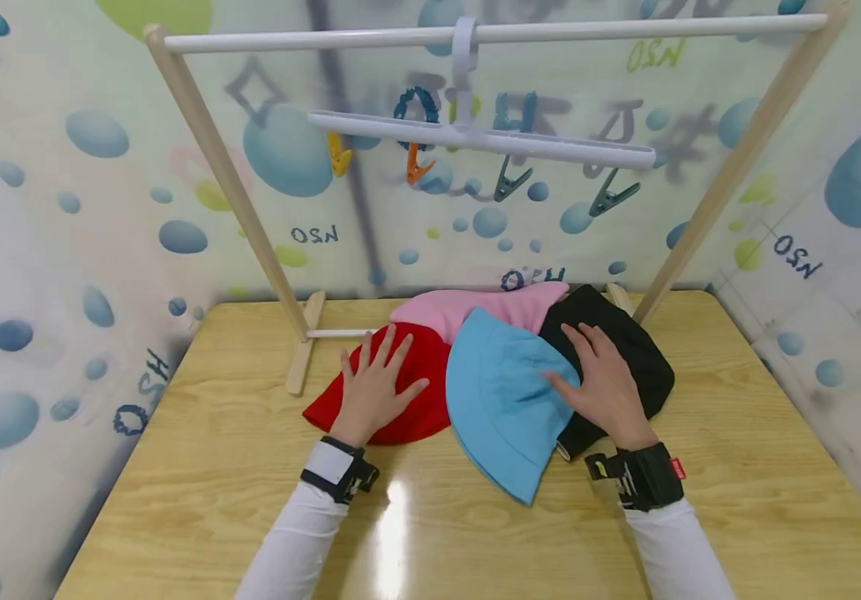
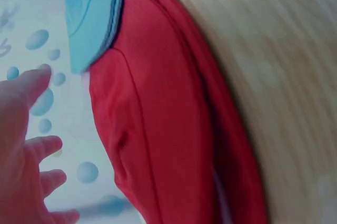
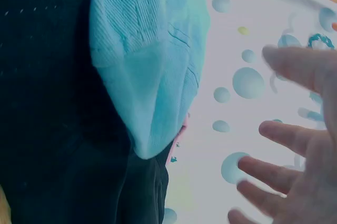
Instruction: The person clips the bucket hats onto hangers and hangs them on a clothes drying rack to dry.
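Four folded bucket hats overlap in a pile on the table. The red hat (image 1: 422, 408) lies at the left, the light blue hat (image 1: 501, 392) in the middle on top. Behind them is a pink hat (image 1: 490, 307), and a black hat (image 1: 640, 358) sits at the right. My left hand (image 1: 376, 392) hovers over the red hat with fingers spread; the left wrist view shows a gap between fingers and cloth. Over the black hat and the blue hat's right edge is my right hand (image 1: 606, 387), fingers spread, apart from the cloth in the right wrist view.
A wooden rack with a white top bar (image 1: 370, 39) stands behind the hats. From it hangs a white hanger (image 1: 550, 146) with a yellow clip (image 1: 338, 155), an orange clip (image 1: 417, 167) and dark green clips (image 1: 511, 180). Patterned walls enclose the wooden table (image 1: 205, 467).
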`<action>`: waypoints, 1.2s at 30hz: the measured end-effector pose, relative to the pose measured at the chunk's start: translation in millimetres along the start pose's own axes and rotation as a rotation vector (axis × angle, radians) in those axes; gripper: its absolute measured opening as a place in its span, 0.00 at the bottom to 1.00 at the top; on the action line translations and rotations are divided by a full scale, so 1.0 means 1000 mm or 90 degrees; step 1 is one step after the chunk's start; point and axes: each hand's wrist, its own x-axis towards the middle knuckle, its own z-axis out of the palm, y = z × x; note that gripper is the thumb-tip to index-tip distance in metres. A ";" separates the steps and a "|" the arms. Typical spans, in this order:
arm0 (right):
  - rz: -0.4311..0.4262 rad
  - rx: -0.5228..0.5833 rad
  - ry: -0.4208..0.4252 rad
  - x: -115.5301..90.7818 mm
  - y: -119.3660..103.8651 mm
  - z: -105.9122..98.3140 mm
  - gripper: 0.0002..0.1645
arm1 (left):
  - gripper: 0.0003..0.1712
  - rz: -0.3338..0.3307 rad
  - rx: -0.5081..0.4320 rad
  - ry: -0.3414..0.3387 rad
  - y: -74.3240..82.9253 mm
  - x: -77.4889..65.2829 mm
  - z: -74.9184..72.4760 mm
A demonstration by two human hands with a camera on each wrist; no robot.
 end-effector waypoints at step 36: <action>-0.031 0.187 0.151 -0.018 0.015 -0.015 0.08 | 0.11 0.217 -0.067 0.071 0.097 0.075 -0.004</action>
